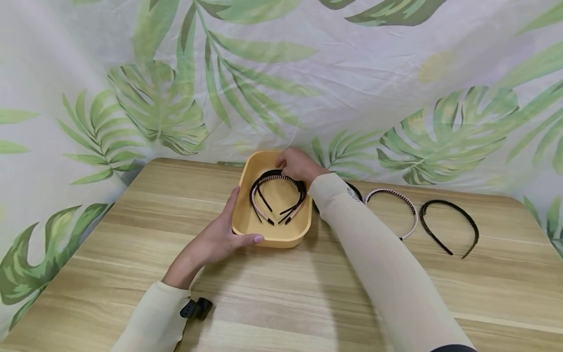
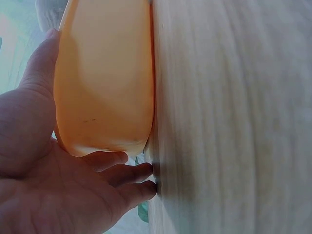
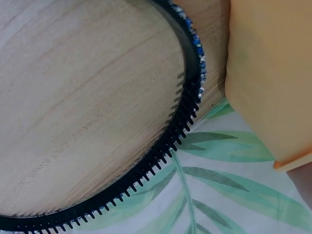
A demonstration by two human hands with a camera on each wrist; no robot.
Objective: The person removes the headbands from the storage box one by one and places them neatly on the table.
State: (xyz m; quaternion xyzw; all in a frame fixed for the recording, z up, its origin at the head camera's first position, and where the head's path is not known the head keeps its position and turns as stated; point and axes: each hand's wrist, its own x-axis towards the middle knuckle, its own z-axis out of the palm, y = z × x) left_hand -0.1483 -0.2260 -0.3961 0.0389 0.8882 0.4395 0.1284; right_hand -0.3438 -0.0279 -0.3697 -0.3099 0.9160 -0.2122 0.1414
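Note:
A yellow plastic bin (image 1: 303, 233) stands on the wooden table. Inside it several headbands (image 1: 252, 198) lie overlapping, mostly black, one with pale pink. My left hand (image 1: 220, 239) grips the bin's near left corner, its thumb along the front and fingers at the left side. In the left wrist view those fingers (image 2: 127, 174) reach past the bin's wall (image 2: 105, 83), near the tabletop. My right hand (image 1: 299, 165) is over the bin's far right part, curled fingers pinching a black headband at its top. The right wrist camera misses most of that hand.
Right of the bin, a black toothed headband with blue stones (image 3: 192, 90) lies partly behind my right sleeve (image 1: 374, 244). Further right are a pink-and-black headband (image 1: 415, 220) and a black headband (image 1: 472, 222). A leaf-patterned cloth (image 1: 272, 88) hangs behind the table (image 1: 272, 293).

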